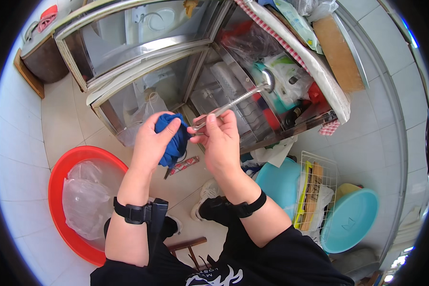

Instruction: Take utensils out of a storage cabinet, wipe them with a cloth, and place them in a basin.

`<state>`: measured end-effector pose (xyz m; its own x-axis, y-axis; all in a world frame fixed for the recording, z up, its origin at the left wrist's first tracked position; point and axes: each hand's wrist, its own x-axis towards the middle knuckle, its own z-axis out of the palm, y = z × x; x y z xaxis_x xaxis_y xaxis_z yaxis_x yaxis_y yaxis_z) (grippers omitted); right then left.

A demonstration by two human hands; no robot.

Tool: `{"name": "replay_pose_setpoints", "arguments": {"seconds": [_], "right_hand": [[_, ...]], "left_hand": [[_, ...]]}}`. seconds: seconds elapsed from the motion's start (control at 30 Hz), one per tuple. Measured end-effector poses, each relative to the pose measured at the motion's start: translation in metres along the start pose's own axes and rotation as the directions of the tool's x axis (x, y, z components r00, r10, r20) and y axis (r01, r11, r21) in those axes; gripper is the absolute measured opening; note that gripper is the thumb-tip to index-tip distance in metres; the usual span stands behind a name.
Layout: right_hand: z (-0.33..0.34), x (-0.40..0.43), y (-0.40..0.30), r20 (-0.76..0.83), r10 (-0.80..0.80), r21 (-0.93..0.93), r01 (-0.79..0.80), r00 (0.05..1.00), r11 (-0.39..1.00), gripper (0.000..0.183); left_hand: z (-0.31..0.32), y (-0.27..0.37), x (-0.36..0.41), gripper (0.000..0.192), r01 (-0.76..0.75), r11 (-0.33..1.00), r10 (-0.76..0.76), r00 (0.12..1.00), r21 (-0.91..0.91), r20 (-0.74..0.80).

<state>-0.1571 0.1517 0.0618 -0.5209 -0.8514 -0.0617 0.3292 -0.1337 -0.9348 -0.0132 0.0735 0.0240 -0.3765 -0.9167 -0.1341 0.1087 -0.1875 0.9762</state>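
My left hand grips a bunched blue cloth, thumb on top. A metal ladle with a twisted handle is in my right hand, held near the handle's end between thumb and fingers. Its shiny bowl points up and to the right, in front of an opened cabinet. The cloth lies beside the handle's lower end; whether they touch I cannot tell. Inside the cabinet are a wire rack and plastic bags.
Two glass-paned doors swing out to the left. A red basin holding clear plastic bags is on the tiled floor. Light-blue basins and a white wire basket stand at right. A wooden stool shows near my legs.
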Motion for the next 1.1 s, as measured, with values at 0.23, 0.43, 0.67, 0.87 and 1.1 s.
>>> {"name": "replay_pose_setpoints", "arguments": {"seconds": [0.23,0.43,0.67,0.87,1.1], "right_hand": [[-0.007,0.003,0.004,-0.253,-0.187,0.067,0.210,0.949,0.975,0.019],[-0.066,0.061,-0.034,-0.478,-0.285,0.084,0.366,0.831,0.927,0.014],[-0.119,0.126,-0.063,-0.558,-0.273,0.109,0.395,0.784,0.912,0.019],[-0.152,0.161,-0.072,-0.658,-0.158,0.369,0.498,0.736,0.785,0.029],[-0.139,0.150,-0.067,-0.646,-0.030,0.512,0.462,0.763,0.724,0.030]], "left_hand": [[-0.022,-0.002,0.005,0.036,0.005,0.994,-0.009,0.999,-0.105,-0.033],[-0.037,-0.004,0.010,0.037,0.029,0.981,-0.036,0.999,-0.190,-0.029],[-0.053,0.001,0.012,0.037,0.021,0.982,-0.037,0.996,-0.189,-0.082],[-0.056,0.009,0.019,0.041,0.088,0.977,-0.106,0.991,-0.196,-0.084],[-0.059,0.005,0.028,0.044,0.063,0.980,-0.086,0.990,-0.189,-0.115]]}}
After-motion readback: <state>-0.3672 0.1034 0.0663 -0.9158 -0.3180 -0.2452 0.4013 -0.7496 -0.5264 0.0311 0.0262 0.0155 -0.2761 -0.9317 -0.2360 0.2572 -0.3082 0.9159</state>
